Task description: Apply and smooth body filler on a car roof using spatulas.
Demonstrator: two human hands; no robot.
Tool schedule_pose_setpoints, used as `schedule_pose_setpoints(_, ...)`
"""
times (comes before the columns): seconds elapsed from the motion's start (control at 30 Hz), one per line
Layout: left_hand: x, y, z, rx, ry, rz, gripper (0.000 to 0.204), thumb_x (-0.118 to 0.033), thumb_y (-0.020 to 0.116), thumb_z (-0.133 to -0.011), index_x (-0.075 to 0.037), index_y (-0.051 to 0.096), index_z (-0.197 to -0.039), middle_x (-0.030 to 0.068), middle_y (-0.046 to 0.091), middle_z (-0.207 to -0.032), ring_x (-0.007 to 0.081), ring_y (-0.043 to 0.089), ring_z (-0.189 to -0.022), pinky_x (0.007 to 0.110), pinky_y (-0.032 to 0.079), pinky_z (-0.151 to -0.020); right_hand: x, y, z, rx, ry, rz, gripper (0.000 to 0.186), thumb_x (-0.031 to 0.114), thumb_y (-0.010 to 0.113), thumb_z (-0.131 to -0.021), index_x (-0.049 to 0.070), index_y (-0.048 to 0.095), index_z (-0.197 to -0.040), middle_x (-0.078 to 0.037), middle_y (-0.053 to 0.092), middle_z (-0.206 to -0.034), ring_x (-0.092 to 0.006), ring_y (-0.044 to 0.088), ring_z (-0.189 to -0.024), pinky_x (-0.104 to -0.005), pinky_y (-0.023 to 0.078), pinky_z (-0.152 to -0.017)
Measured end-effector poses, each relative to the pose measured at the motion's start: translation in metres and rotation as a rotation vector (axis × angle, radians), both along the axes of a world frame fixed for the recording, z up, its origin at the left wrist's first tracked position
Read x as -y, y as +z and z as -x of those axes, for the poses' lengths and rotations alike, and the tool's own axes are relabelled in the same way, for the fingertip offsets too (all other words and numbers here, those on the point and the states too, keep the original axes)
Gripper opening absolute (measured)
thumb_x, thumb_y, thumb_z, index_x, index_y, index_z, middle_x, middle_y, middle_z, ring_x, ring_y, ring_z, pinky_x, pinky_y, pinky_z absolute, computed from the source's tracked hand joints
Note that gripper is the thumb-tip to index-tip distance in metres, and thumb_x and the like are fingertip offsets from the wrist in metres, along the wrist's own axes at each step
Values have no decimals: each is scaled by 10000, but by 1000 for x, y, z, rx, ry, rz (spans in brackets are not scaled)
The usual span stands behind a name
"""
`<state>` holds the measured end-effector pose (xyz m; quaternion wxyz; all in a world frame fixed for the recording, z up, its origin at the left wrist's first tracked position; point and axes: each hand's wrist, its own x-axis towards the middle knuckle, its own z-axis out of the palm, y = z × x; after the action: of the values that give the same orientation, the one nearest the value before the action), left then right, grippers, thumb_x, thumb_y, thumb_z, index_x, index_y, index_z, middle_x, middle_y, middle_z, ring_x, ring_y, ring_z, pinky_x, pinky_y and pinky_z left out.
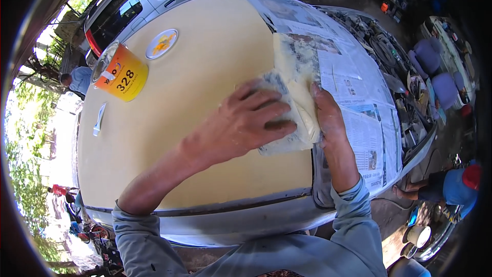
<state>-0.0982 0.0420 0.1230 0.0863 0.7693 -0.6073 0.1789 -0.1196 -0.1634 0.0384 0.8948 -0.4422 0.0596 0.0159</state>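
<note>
Holding a smeary scraper (275, 83) in the left hand (248, 118) with loosely bent fingers. At its three o'clock, gripping a messy board (301, 74), stretched twelve to six, in the nearer right hand (330, 118), thumb on top.

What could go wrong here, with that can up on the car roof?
The orange-and-yellow can stands on the curved cream roof, so a bump might tip it. The round lid has yellow material on it that could smear if knocked. Cream material might fall from the smeared flat piece between the left hand and right hand onto the newspaper.
</note>
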Motion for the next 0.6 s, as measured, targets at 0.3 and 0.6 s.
schedule_pose_setpoints(0.3, -23, 1, -7, -23, 23, -293, 268, -174, 621, -722, -186, 683, -982, 0, 610, -1097, 213, 571, -1091, 426, 430, -974, 49, -56, -11, 95, -359, 457, 452, 288, 501, -973, -49, 486, -1273, -154, 615, -1141, -224, 637, -973, -326, 534, -817)
schedule_pose_setpoints(0.6, -13, -48, -116, -124, 44, -172, 440, 69, 623, -619, -133, 705, -1001, 24, 632, -1104, 248, 587, -1083, 413, 452, -959, 50, -24, -6, -9, -353, 0, 405, 286, 463, -989, -40, 501, -1227, -140, 626, -1097, -207, 658, -924, -323, 539, -819)
